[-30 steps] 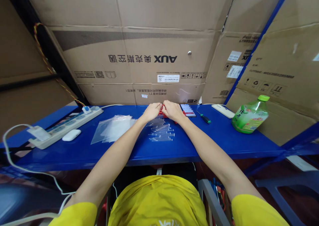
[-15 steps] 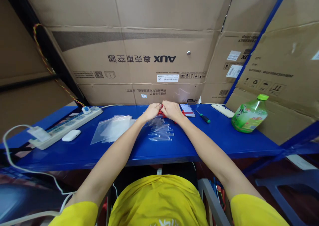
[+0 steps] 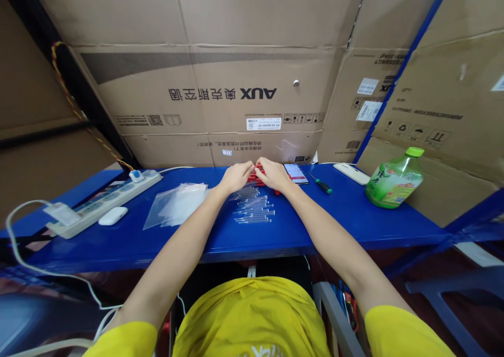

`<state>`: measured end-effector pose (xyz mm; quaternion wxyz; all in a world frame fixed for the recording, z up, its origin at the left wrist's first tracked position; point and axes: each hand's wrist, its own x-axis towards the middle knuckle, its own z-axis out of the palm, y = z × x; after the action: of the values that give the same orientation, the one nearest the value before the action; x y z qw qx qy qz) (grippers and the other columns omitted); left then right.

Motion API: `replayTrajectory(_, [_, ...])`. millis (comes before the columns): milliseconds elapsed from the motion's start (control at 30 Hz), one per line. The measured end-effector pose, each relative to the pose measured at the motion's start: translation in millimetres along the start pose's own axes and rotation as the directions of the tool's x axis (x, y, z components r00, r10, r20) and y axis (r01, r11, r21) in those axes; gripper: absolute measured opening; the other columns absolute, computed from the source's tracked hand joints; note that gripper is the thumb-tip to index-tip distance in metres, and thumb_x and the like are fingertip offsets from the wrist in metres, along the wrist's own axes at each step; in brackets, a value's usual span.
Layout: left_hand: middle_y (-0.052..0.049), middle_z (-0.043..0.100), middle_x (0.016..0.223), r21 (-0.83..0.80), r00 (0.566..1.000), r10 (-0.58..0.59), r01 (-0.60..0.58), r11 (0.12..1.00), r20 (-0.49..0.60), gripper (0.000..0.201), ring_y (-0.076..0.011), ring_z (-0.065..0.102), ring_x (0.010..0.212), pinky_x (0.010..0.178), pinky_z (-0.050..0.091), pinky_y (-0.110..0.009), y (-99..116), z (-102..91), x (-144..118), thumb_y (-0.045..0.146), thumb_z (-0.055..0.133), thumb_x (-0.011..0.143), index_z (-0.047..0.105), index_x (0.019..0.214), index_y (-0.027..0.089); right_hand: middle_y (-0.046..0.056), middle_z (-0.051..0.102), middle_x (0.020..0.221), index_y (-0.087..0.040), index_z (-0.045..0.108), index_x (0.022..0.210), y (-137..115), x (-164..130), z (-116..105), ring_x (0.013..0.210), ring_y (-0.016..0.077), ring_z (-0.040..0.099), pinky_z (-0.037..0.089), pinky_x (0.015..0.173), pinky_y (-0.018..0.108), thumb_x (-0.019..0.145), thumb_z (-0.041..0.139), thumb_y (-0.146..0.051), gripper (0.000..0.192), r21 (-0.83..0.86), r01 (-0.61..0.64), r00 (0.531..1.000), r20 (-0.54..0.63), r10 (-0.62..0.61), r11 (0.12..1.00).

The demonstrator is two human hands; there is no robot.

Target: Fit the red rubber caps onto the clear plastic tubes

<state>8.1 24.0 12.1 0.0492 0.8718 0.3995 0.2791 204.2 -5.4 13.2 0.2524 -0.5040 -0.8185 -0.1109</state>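
My left hand (image 3: pixel 237 176) and my right hand (image 3: pixel 273 174) meet near the back of the blue table, their fingertips pinched close together. Small red pieces (image 3: pixel 256 175) show between and under the fingers, and both hands seem closed on one of them; its exact shape is hidden. More red bits peek out beneath my right palm. Just in front of the hands lie several thin clear plastic rods or tubes (image 3: pixel 255 210) in a loose row, thicker ends to the right.
Clear plastic bags (image 3: pixel 179 205) lie left of the hands. A power strip (image 3: pixel 106 199) and white earbud case (image 3: pixel 113 216) are farther left. On the right are a lit phone (image 3: pixel 297 174), a green screwdriver (image 3: pixel 323 186), a white device (image 3: pixel 352 174) and a green bottle (image 3: pixel 395 181). Cardboard (image 3: pixel 220 68) walls the back.
My fingertips have shifted slightly, with a little more red showing between them. The clear rods and the other things on the table lie as before.
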Motion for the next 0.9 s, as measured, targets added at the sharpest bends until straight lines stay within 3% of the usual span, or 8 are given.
replayTrajectory(133, [-0.005,0.066,0.078,-0.084,0.999,-0.045,0.044,0.995,-0.018,0.037,-0.0218,0.058,0.072,0.069,0.033,-0.031,3.4,2.3,2.1,0.041,0.036,0.108,0.057,0.083,0.023,0.008,0.07,0.117,-0.021,0.06,0.117,-1.5,-1.7,-2.9,0.104,0.0231,0.064,0.038,0.077,0.03,0.11,0.039,-0.04,0.029,-0.056,0.038,0.999,-0.016,-0.039,0.998])
replayTrajectory(367, [0.0,0.053,0.066,-0.285,1.0,-0.019,0.012,0.959,-0.024,0.038,-0.016,0.044,0.065,0.068,0.032,-0.029,3.0,3.9,6.5,0.036,0.038,0.104,0.046,0.071,0.021,0.012,0.071,0.115,-0.018,0.06,0.116,-10.0,2.7,-1.0,0.1,0.0236,0.066,0.039,0.077,0.031,0.109,0.036,-0.031,0.028,-0.119,-0.002,0.998,0.064,0.01,0.993])
replayTrajectory(600, [0.002,0.044,0.066,-0.509,0.999,-0.033,0.041,0.86,0.025,0.038,-0.0136,0.038,0.065,0.064,0.034,-0.028,0.3,13.1,10.4,0.043,0.038,0.1,0.042,0.07,0.02,0.014,0.073,0.115,-0.016,0.059,0.116,-14.7,5.0,-1.9,0.103,0.0268,0.069,0.042,0.079,0.032,0.108,0.038,-0.029,0.026,-0.178,-0.054,0.992,0.106,0.074,0.983])
replayTrajectory(800, [0.004,0.037,0.061,-0.628,0.987,-0.097,0.157,0.762,0.129,0.039,-0.0116,0.031,0.057,0.057,0.033,-0.027,3.3,13.3,8.8,0.049,0.042,0.1,0.042,0.072,0.021,0.016,0.073,0.119,-0.015,0.058,0.118,-21.1,6.1,-5.7,0.106,0.0281,0.07,0.046,0.082,0.033,0.108,0.039,-0.031,0.027,-0.197,-0.059,0.986,0.141,0.088,0.979])
replayTrajectory(900, [0.004,0.041,0.06,-0.595,0.985,-0.097,0.165,0.786,0.145,0.041,-0.0124,0.035,0.056,0.06,0.035,-0.028,3.4,11.8,7.3,0.049,0.039,0.102,0.041,0.071,0.022,0.016,0.074,0.119,-0.015,0.059,0.119,-21.3,5.5,-6.7,0.104,0.0288,0.071,0.046,0.081,0.033,0.108,0.039,-0.032,0.028,-0.196,-0.064,0.985,0.146,0.093,0.979])
